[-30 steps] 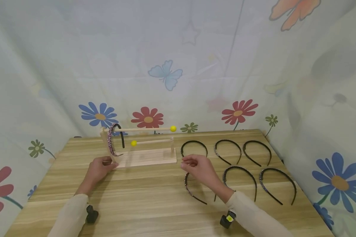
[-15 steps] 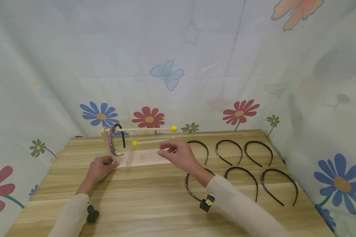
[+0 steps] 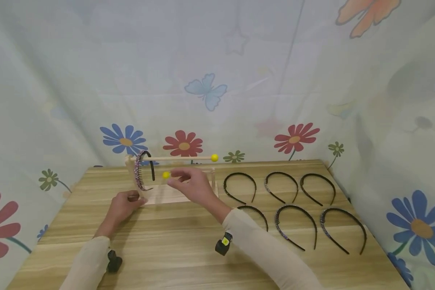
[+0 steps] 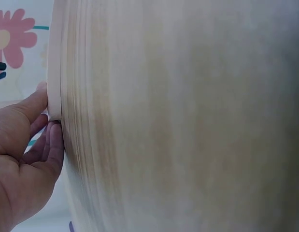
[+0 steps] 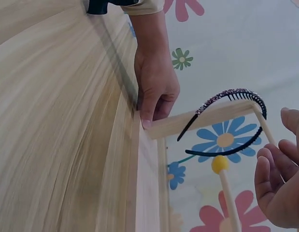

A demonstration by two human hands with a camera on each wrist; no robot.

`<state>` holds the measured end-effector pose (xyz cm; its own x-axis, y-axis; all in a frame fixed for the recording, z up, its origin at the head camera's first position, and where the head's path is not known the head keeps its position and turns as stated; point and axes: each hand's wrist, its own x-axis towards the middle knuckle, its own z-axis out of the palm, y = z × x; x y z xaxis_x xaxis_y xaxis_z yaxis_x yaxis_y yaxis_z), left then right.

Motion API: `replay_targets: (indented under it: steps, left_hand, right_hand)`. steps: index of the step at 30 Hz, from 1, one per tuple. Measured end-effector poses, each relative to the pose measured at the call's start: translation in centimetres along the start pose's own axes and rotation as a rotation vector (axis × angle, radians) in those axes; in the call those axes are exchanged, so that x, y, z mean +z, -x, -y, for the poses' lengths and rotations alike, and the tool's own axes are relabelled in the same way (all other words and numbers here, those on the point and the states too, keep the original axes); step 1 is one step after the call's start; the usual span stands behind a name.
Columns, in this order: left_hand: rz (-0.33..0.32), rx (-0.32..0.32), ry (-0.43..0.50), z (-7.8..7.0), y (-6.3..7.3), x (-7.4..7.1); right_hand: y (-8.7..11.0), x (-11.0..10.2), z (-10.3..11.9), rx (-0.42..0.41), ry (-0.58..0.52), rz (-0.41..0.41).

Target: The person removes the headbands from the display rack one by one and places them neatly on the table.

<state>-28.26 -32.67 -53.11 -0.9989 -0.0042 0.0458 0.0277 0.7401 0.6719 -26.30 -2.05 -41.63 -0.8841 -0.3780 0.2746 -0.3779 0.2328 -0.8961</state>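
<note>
A wooden headband stand has two rods with yellow ball ends, and a black headband with pink-purple sparkles hangs on its upper rod near the left post. My left hand pinches the left corner of the base; in the left wrist view the thumb lies on one face of the board, the fingers on the other. My right hand hovers in front of the lower rod, its fingers near that rod's yellow ball. In the right wrist view its loosely curled fingers hold nothing.
Several black headbands lie in two rows on the right of the wooden table, such as a back-row one and a front-row one. A flowered cloth hangs behind the table.
My right hand has moved left from above the headbands to the front of the stand's lower rod. The left hand stays on the base corner, and the hung headband keeps its place.
</note>
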Motion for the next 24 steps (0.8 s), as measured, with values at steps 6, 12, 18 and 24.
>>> replay_targets:
  steps: [6, 12, 18, 24]
  left_hand:
    - [-0.009, 0.012, 0.006, 0.0, 0.1, 0.0]
    - [-0.028, 0.024, 0.015, -0.2, 0.1, -0.1]
    - [-0.033, 0.040, 0.015, -0.3, 0.0, -0.1]
    - [-0.027, 0.026, 0.013, -0.4, 0.1, -0.1]
  right_hand:
    - [-1.2, 2.5, -0.1, 0.011, -0.024, -0.016]
    - [-2.0, 4.4, 0.0, -0.018, -0.034, 0.004]
    - [-2.7, 6.2, -0.3, -0.021, -0.022, 0.034]
    - [-3.1, 7.6, -0.1, 0.005, -0.015, 0.033]
